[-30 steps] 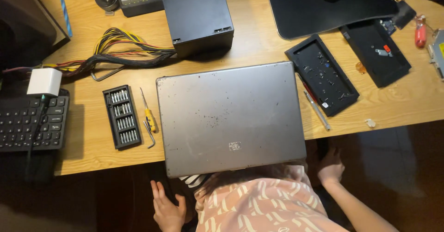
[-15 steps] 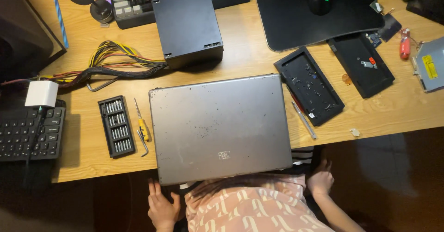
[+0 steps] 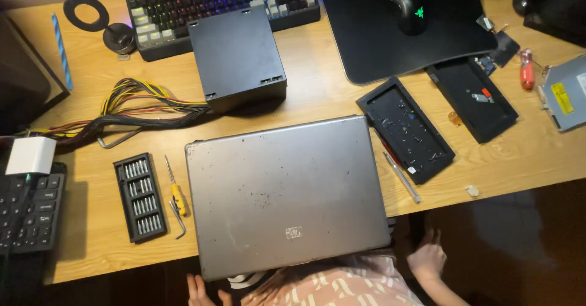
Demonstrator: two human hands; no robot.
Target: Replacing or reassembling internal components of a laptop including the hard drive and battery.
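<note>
Head view: a closed grey laptop point(image 3: 284, 196) lies flat on the wooden desk point(image 3: 537, 159), its near edge overhanging the desk front. The left hand point(image 3: 200, 289) sits below the desk edge, just under the laptop's near left corner, fingers extended and slightly apart, holding nothing. The right hand point(image 3: 427, 258) hangs below the desk, near the laptop's right corner, fingers loosely spread, empty. Left of the laptop lie a yellow-handled screwdriver point(image 3: 175, 190) and a black bit set point(image 3: 140, 197). A black power supply point(image 3: 237, 59) with its cable bundle point(image 3: 131, 108) stands behind.
</note>
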